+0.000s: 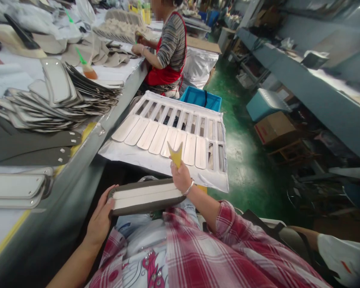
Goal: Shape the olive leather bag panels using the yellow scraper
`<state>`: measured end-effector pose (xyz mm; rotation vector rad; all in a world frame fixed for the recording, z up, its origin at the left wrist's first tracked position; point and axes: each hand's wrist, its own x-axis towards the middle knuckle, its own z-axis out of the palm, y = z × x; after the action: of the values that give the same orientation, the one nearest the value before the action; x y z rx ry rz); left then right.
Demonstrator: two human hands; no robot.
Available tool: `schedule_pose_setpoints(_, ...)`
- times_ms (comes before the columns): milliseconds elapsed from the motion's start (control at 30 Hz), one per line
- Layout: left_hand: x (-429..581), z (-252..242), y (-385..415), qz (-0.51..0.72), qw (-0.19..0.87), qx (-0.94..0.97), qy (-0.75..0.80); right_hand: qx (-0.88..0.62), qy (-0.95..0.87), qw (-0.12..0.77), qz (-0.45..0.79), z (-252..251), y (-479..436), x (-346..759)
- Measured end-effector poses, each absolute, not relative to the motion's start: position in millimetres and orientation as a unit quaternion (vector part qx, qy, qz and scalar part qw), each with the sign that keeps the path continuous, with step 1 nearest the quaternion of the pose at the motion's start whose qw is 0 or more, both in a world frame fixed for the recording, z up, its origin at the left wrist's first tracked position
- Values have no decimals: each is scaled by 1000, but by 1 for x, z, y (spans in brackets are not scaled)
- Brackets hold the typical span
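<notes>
My left hand (99, 219) is closed round the left end of a long rounded panel (145, 195), thumb on its face. The panel lies across my lap, with a white middle and a dark grey-green turned-up border. At its right end my right hand (181, 176) grips a yellow flat tool with a forked, V-notched tip (176, 155), pointing up and away from me. That hand is beside or touching the panel's right end; I cannot tell which. Just beyond stands a white cloth-covered slatted rack (165, 103), with several off-white oblong pieces (147, 134) side by side on it.
On the left, a workbench (87, 160) holds stacked panels (57, 96), dark grey pieces (33, 146) and a green-nozzled glue bottle (87, 68). A co-worker in a red apron (171, 60) sits further along it. A blue crate (201, 99) stands behind the rack; boxes (274, 127) sit at right.
</notes>
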<state>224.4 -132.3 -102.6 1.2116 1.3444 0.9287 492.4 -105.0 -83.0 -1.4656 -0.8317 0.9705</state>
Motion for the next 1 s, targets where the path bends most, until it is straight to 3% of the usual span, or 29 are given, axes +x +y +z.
schedule_pose_setpoints(100, 222, -97, -134, 401, 571, 467, 543, -641, -419, 533, 360, -71, -107, 488)
schedule_pose_setpoints(333, 184, -104, -131, 485, 627, 339, 508, -565, -370, 568, 470, -32, -125, 473)
schedule_pose_setpoints(400, 175, -100, -137, 531, 608, 305, 505, -547, -379, 503, 551, -22, -143, 447)
schedule_pose_setpoints(467, 173, -89, -150, 553, 585, 340, 487, -521, -399, 381, 652, -17, -165, 408)
schedule_pose_setpoints(567, 174, -69, -179, 519, 620, 400, 432, -441, -441, 219, 751, -25, -189, 346)
schedule_pose_setpoints(700, 160, -61, -209, 444, 671, 386, 451, -354, -523, 156, 759, -37, -196, 304)
schedule_pose_setpoints(800, 145, -73, -209, 470, 648, 389, 456, -323, -525, 221, 756, -33, -182, 305)
schedule_pose_setpoints(933, 147, -97, -182, 506, 612, 382, 472, -310, -378, 475, 732, -23, -138, 314)
schedule_pose_setpoints(1000, 158, -108, -167, 486, 609, 408, 477, -317, -326, 539, 709, -24, -116, 313)
